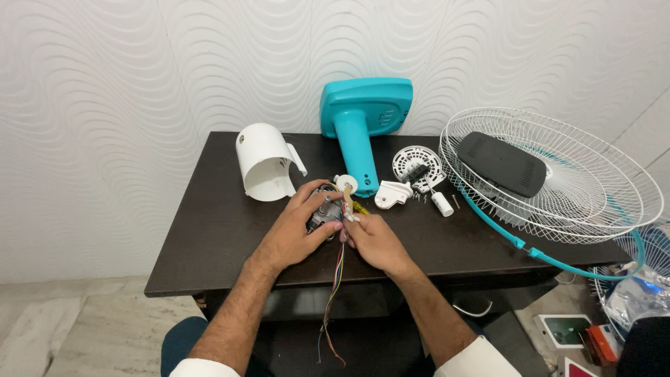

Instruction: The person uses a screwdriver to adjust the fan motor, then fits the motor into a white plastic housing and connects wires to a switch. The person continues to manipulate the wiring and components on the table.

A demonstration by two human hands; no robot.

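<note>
Head view: motor (322,213) between fingers (333,227).

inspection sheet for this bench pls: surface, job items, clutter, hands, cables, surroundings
Surface: dark table, against a white wavy wall.
Job's things: fan motor, held over the table.
Clutter: white cover, teal fan base, white wire guard with black pad, small white parts, screws.
Grippers: left hand grips the motor; right hand pinches at its side.
Cables: coloured wires hang over the table's front edge.
Surroundings: tiled floor, boxes at lower right.
</note>
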